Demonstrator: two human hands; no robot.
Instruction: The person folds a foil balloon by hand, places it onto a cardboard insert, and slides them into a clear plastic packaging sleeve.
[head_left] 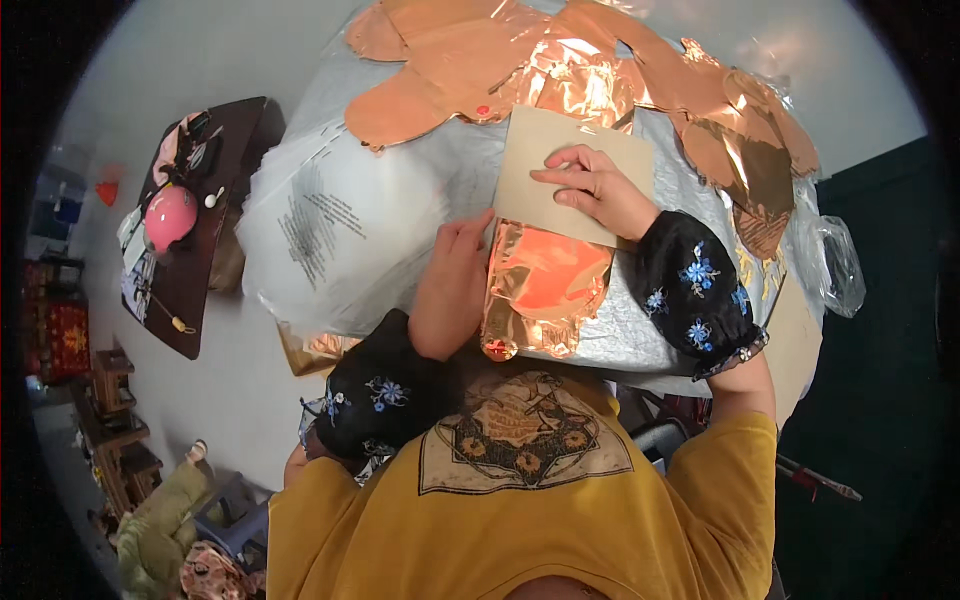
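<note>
A tan cardboard sheet [525, 165] lies on a rose-gold foil balloon [550, 275], whose shiny folded lower part sticks out toward me. My right hand [603, 195] rests on the cardboard with its fingers apart and slightly bent. Along the left edge of the foil and card, my left hand [455, 285] is set down on its side, fingers stretched out toward the card's lower left corner. Neither hand appears to grasp anything. To the left of my left hand is a stack of clear plastic bags [345, 215] with dark printing.
More flat rose-gold foil balloons [430, 85] spread across the far side and right of the silvery-covered table [625, 330]. A crumpled clear bag [838, 265] hangs at the right edge. Off left, a dark table [195, 290] holds a pink helmet [171, 218]; a bluish stool [232, 510] stands below.
</note>
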